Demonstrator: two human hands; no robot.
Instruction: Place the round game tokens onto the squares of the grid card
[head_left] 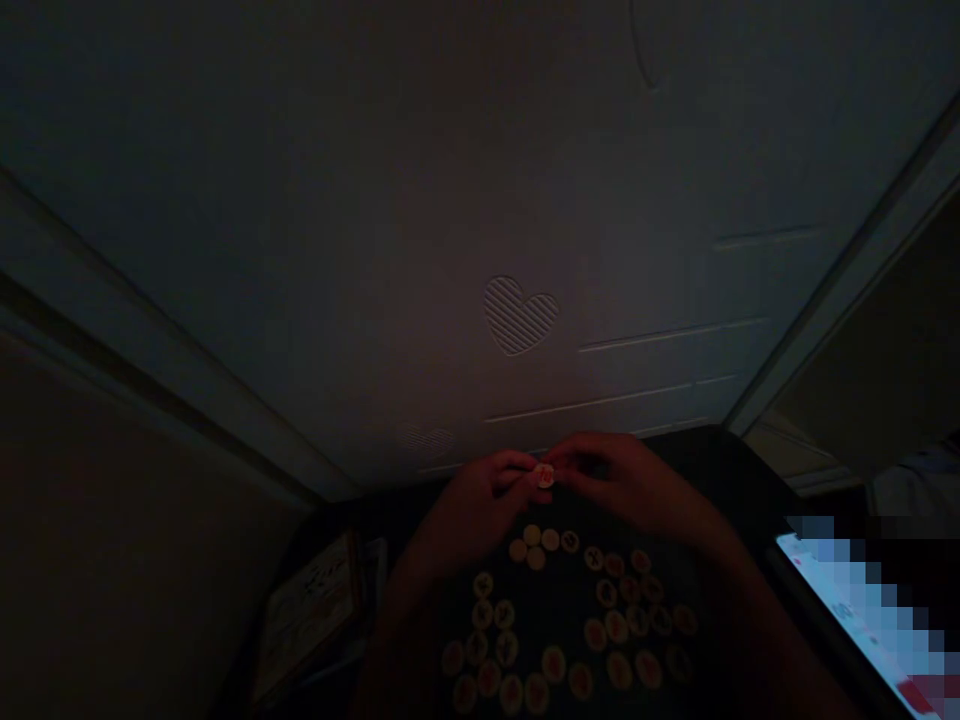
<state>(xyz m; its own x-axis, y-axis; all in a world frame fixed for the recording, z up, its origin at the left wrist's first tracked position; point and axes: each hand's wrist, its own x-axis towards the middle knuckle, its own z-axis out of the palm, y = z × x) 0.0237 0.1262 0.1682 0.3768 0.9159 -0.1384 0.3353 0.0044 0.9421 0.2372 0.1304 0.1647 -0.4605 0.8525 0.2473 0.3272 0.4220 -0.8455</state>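
The scene is very dark. My left hand (480, 500) and my right hand (622, 480) meet at the far edge of a dark surface (720, 470). Between their pinched fingertips is one small round pale disc with a red mark (545, 476). Both hands touch it. Below the hands lie several similar round discs (555, 620) with red or dark marks, spread loosely over the dark surface. Nearest the hands is a small cluster of plain pale discs (534, 545).
A pale door panel with an embossed striped heart (519, 315) rises right behind the surface. A flat printed box or booklet (311, 610) lies at the lower left. A lit screen (862, 610) glows at the lower right.
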